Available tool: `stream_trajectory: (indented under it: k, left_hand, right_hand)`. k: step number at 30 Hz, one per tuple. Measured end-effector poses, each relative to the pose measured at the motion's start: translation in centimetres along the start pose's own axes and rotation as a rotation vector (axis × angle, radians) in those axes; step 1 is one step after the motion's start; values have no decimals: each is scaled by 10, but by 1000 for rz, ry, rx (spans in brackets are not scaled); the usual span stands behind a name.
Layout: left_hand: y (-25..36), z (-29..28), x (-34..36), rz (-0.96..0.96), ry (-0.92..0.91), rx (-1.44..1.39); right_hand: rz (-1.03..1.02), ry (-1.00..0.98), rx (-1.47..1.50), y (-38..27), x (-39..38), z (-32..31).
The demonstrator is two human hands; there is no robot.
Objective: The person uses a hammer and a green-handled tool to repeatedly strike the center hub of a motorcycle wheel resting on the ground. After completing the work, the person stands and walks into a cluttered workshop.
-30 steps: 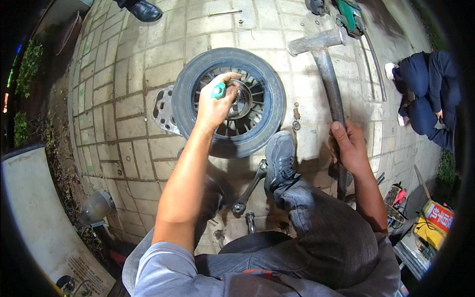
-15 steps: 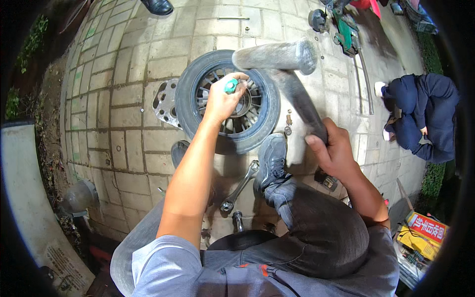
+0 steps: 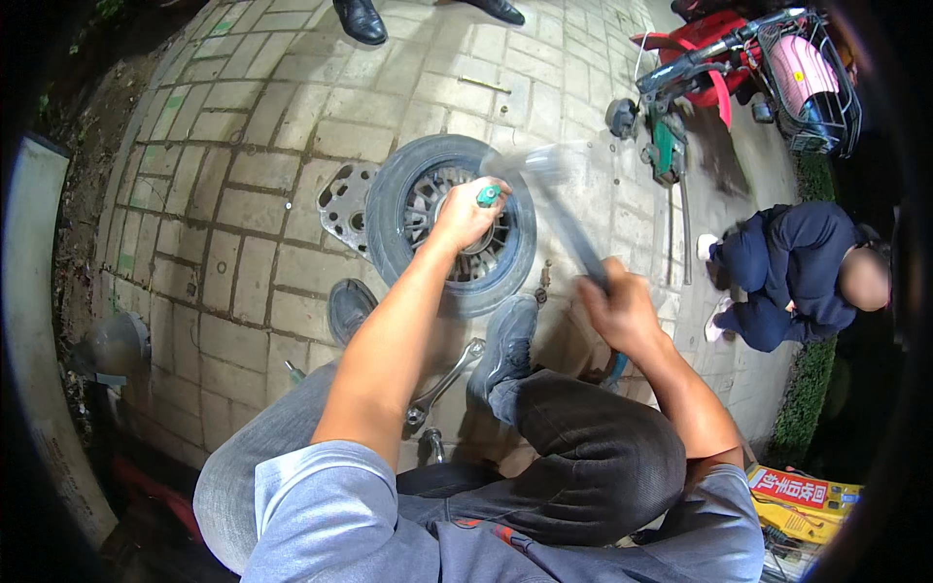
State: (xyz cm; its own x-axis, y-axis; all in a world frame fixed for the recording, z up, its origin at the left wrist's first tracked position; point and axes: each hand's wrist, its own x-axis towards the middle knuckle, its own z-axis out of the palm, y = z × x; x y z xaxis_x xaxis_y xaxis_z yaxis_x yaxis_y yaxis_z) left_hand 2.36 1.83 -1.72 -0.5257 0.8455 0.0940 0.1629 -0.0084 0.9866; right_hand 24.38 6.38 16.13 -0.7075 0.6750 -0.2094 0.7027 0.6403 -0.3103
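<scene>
Before me a wheel with its tyre (image 3: 388, 251) lies flat on the paving, its spoked rim facing up. My left hand (image 3: 466, 216), closed over the rim, grips a green-handled tool (image 3: 488, 196); only its handle end shows, so its working end is hidden. A hammer (image 3: 575, 231) is in my right hand (image 3: 622, 309), fingers wrapped round the handle. Its head is smeared by motion and hangs over the wheel's upper right, close to my left hand. Whether it touches anything, I cannot tell. Under the tyre's left side sticks out a metal plate with holes (image 3: 342, 206).
A double-ended wrench (image 3: 445, 385) lies between my shoes. Small metal parts (image 3: 543, 282) sit right of the tyre. Farther right are a green jack (image 3: 667, 146) with a long bar and a crouching person (image 3: 792, 272). Someone's black shoes (image 3: 361, 21) stand at the far edge.
The hammer's head has come down from high near the camera toward the wheel, and my right hand has shifted slightly left. My left hand keeps its grip. The whole view has shifted.
</scene>
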Motion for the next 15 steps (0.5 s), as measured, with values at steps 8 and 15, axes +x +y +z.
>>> stream_trajectory:
  k: [8,15]
  left_hand:
    - [-25,3,-12,-22,-87,-2]
    - [77,-44,26,-28,10,-10]
  right_hand:
    - [20,132,215,5,-12,-22]
    - [325,91,490,75,-1,25]
